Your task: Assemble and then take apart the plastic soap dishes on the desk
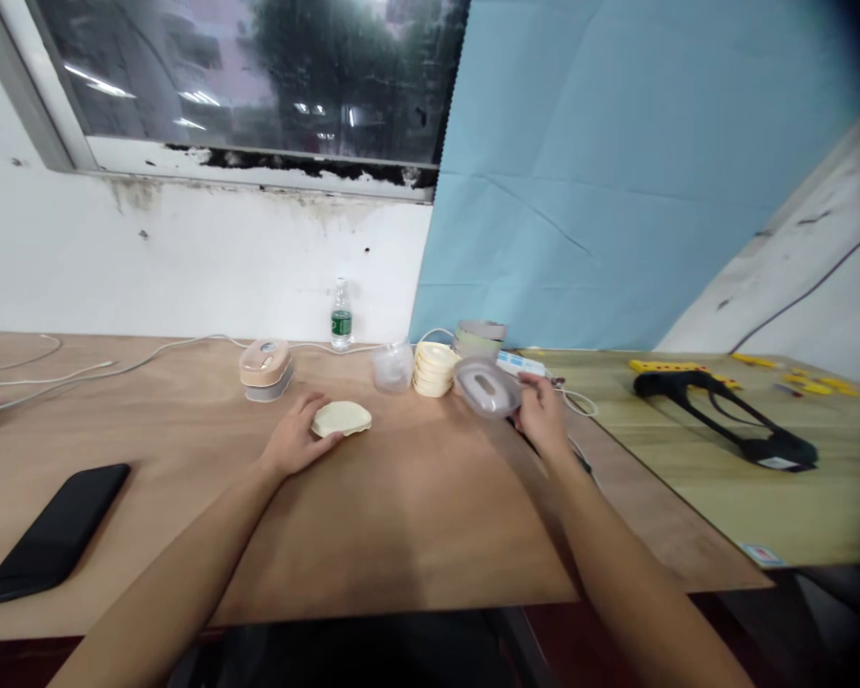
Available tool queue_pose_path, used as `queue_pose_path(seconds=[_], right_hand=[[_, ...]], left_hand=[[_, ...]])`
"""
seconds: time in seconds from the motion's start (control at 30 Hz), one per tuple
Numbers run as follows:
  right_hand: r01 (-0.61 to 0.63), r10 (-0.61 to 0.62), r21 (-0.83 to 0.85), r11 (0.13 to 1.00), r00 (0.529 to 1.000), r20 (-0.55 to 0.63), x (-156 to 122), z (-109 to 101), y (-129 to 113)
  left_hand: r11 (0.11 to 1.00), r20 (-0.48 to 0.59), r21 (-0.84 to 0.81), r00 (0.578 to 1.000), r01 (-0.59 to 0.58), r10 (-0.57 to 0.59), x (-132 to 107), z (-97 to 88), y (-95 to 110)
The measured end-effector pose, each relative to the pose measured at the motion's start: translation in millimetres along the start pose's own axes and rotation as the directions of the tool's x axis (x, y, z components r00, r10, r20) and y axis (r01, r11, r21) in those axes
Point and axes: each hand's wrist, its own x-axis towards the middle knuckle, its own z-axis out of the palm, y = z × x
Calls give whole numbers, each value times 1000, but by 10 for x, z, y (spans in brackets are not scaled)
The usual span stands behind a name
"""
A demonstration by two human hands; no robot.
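My left hand [295,438] rests on the wooden table [416,516], fingers curled against the edge of a cream oval dish [342,418] lying flat there. My right hand [541,413] is lifted a little above the table and grips a clear grey oval lid [485,386], tilted toward me. Just behind the lid stand a stack of cream dishes [434,368] and a stack of grey-green ones [479,336]. A clear plastic cup-like piece [393,366] sits left of the cream stack.
A closed cream and grey box [265,369] stands at the back left. A water bottle [341,316] is by the wall. A black phone [53,531] lies at the near left. White cables [115,367] run along the back. A black strap [731,420] lies on the right table.
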Motion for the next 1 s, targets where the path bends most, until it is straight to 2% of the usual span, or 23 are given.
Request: queue_pose_path(seconds=[0.1, 0.17, 0.37, 0.47, 0.57, 0.67, 0.7, 0.77, 0.87, 0.93, 1.0], right_hand=[[-74, 81, -59, 995, 989, 127, -150, -41, 112], [-75, 100, -151, 986, 981, 166, -181, -46, 136], [-69, 141, -346, 936, 972, 189, -193, 22, 211], [-104, 177, -394, 913, 972, 155, -194, 12, 228], [-60, 103, -361, 931, 989, 103, -236, -10, 124], [130, -101, -232, 964, 986, 130, -374, 37, -139], [219, -192, -171, 961, 968, 161, -441, 74, -254], [410, -394, -27, 912, 890, 229, -590, 170, -499], [626, -640, 172, 760, 677, 363, -787, 328, -836], [635, -700, 311, 707, 566, 435, -868, 417, -993], [580, -719, 428, 693, 508, 475, -904, 483, -1076]], left_hand=[[1000, 16, 10, 1000, 15, -15, -4, 12, -6], [999, 17, 16, 999, 28, -28, -7, 13, -8], [999, 10, -13, 999, 41, -41, 0, -18, -5], [994, 15, -13, 994, 108, -108, 5, -22, -17], [975, -41, -51, 975, 216, -218, 8, 8, -33], [918, -113, -270, 937, 291, -330, 32, 68, -16], [877, -121, -371, 921, 304, -370, 50, 91, 2], [784, -116, -536, 892, 315, -437, 98, 139, 55], [656, -44, -668, 861, 352, -507, 172, 210, 170], [556, 63, -730, 850, 397, -523, 195, 246, 250], [476, 181, -758, 845, 445, -503, 186, 263, 308]])
